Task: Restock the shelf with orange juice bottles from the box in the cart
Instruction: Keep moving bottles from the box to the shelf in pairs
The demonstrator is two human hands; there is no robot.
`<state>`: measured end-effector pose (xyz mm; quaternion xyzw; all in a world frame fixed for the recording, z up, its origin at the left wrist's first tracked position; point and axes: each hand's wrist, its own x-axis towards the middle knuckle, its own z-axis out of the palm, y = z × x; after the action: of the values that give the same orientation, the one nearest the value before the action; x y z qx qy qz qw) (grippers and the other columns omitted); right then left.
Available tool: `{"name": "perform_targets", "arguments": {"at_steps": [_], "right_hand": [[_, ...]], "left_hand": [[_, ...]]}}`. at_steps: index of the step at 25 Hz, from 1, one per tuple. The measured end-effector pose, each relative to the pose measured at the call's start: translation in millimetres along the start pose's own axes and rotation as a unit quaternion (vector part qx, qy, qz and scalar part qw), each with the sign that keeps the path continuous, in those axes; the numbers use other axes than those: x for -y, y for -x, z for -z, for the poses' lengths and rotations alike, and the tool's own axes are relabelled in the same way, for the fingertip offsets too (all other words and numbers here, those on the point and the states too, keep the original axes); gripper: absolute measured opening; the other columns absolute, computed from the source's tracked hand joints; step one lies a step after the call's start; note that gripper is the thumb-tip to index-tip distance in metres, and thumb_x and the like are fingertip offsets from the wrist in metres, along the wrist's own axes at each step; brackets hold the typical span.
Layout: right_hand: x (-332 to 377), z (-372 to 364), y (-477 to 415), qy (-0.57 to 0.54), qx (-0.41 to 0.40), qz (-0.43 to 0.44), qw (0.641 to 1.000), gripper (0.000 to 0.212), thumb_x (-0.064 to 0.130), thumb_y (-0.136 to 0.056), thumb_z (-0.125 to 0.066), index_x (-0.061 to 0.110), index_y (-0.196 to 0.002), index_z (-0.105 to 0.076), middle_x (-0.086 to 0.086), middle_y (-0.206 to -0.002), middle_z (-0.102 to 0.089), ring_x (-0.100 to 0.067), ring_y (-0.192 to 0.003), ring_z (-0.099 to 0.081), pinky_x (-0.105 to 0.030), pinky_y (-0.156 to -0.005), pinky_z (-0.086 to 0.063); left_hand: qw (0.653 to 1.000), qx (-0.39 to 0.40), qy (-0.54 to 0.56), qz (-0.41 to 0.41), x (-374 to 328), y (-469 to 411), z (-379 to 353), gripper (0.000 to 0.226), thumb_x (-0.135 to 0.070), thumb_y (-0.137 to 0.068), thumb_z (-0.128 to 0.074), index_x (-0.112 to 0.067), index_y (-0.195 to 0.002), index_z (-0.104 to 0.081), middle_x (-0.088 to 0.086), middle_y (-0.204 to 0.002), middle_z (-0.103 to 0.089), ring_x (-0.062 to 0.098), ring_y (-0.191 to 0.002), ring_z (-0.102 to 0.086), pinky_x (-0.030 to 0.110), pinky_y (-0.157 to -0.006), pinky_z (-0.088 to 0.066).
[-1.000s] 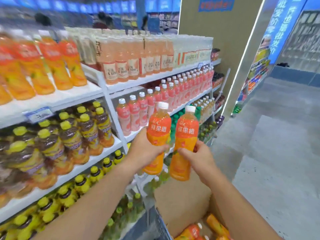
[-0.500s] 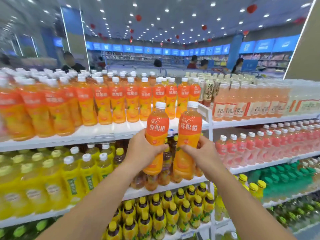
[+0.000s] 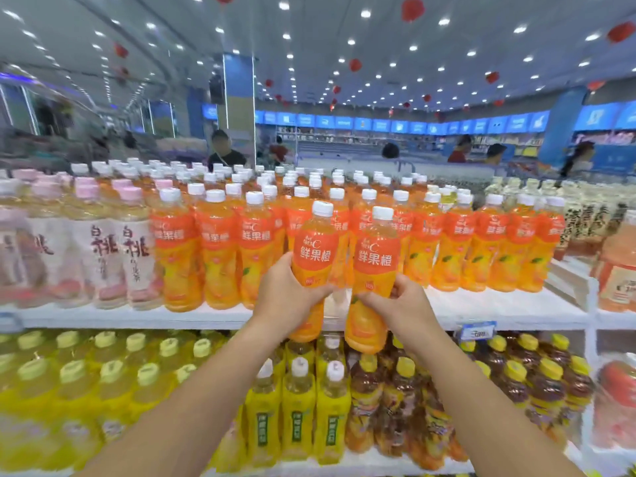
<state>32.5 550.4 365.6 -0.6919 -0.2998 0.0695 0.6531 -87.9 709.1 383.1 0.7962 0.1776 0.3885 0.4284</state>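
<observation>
I hold two orange juice bottles upright in front of the top shelf point(image 3: 499, 309). My left hand point(image 3: 287, 297) grips the left bottle point(image 3: 315, 249) around its middle. My right hand point(image 3: 401, 304) grips the right bottle point(image 3: 375, 256) the same way. Both have white caps and orange labels. Behind them stand several rows of matching orange juice bottles point(image 3: 220, 242). A bare patch of white shelf shows between and to the right of my hands. The box and the cart are out of view.
Pink peach drink bottles point(image 3: 99, 242) fill the shelf's left end. Pale bottles point(image 3: 616, 270) stand at the right. Yellow drinks point(image 3: 296, 407) and dark tea bottles point(image 3: 516, 383) fill the shelf below. A blue price tag point(image 3: 476, 332) hangs on the shelf edge. People stand beyond the shelves.
My view has turned from the aisle and cart to face the shelf squarely. Both hands have carried the two bottles up and closer to the top shelf's front.
</observation>
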Motion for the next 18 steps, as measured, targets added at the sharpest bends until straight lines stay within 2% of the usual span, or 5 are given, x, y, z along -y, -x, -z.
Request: {"name": "perform_targets", "arguments": {"at_steps": [4, 8, 11, 15, 18], "right_hand": [[-5.2, -30.6, -38.4, 0.012, 0.018, 0.014, 1.0, 0.033, 0.021, -0.071, -0.085, 0.018, -0.101, -0.071, 0.003, -0.094, -0.079, -0.012, -0.086, -0.075, -0.033, -0.073, -0.059], [-13.1, -34.6, -69.8, 0.014, 0.03, 0.015, 0.999, 0.031, 0.008, -0.078, -0.082, 0.018, -0.104, -0.069, -0.001, -0.097, -0.078, -0.017, -0.09, -0.074, -0.037, -0.079, -0.061], [-21.3, -35.1, -82.3, 0.003, 0.044, 0.014, 0.999, 0.033, 0.007, -0.079, -0.08, 0.017, -0.108, -0.068, -0.001, -0.098, -0.078, -0.017, -0.092, -0.074, -0.038, -0.081, -0.061], [-35.5, -38.5, -90.9, -0.028, 0.066, 0.018, 0.997, 0.03, 0.014, -0.08, -0.078, 0.017, -0.108, -0.067, 0.0, -0.098, -0.078, -0.021, -0.095, -0.074, -0.042, -0.084, -0.061], [-41.1, -41.0, -92.2, -0.035, 0.075, 0.029, 0.996, 0.032, 0.019, -0.08, -0.076, 0.022, -0.11, -0.066, 0.002, -0.101, -0.078, -0.017, -0.096, -0.074, -0.045, -0.087, -0.06]], "left_hand": [[1.0, -0.02, 0.004, -0.004, 19.5, -22.0, 6.3, 0.046, -0.026, -0.068, -0.092, -0.034, -0.1, -0.059, -0.025, -0.084, -0.064, -0.021, -0.073, -0.058, 0.001, -0.062, -0.043], [0.998, -0.052, 0.024, 0.006, 28.3, -31.5, -4.7, 0.048, -0.029, -0.071, -0.091, -0.033, -0.109, -0.061, -0.024, -0.092, -0.066, -0.011, -0.085, -0.062, 0.002, -0.065, -0.045], [0.997, -0.077, 0.031, 0.007, 30.2, -36.3, -14.5, 0.048, -0.029, -0.074, -0.088, -0.039, -0.109, -0.057, -0.025, -0.096, -0.065, -0.014, -0.088, -0.06, 0.002, -0.067, -0.045], [0.994, -0.104, 0.029, 0.005, 39.2, -42.6, -27.7, 0.052, -0.032, -0.077, -0.086, -0.038, -0.119, -0.056, -0.021, -0.108, -0.066, -0.003, -0.103, -0.063, 0.021, -0.086, -0.052], [0.992, -0.12, 0.026, 0.018, 41.3, -40.6, -35.4, 0.059, -0.037, -0.08, -0.083, -0.035, -0.13, -0.053, -0.021, -0.115, -0.065, 0.0, -0.11, -0.061, 0.024, -0.09, -0.052]]}}
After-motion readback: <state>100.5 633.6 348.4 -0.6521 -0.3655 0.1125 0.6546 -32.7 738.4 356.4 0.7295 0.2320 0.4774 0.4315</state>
